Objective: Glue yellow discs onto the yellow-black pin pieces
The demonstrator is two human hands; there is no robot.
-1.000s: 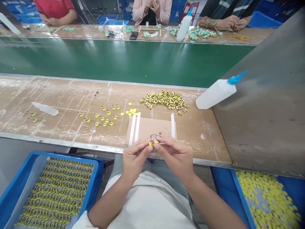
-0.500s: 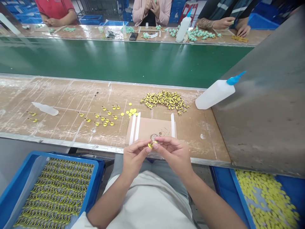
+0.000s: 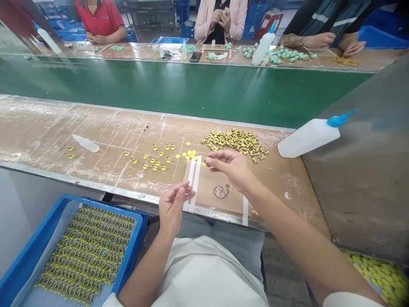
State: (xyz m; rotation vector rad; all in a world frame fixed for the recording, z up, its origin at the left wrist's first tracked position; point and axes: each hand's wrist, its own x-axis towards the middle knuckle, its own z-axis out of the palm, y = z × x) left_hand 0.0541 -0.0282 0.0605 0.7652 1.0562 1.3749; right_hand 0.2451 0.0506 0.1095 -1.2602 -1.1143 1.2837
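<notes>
My right hand (image 3: 228, 167) reaches over a cardboard sheet (image 3: 220, 181), its fingertips pinched beside a small yellow piece (image 3: 203, 163). I cannot tell whether they hold anything that small. My left hand (image 3: 174, 206) is raised near the table's front edge with its fingers apart and nothing in them. White strips (image 3: 194, 183) lie along the cardboard, which bears a round glossy brown ring (image 3: 220, 192). Behind it sit a heap of yellow-and-black pieces (image 3: 234, 143), loose yellow discs (image 3: 190, 153) and a scattered row of small yellow pieces (image 3: 153, 160).
A white glue bottle with a blue nozzle (image 3: 308, 137) lies at the table's right end beside a grey metal panel (image 3: 358, 187). Below left stands a blue crate (image 3: 105, 204) of packed yellow-black pieces. A green conveyor belt (image 3: 191, 89) separates me from co-workers.
My hands have come apart from their close hold over the cardboard: the right moved forward and the left dropped back. The round ring now shows uncovered, and the view has shifted.
</notes>
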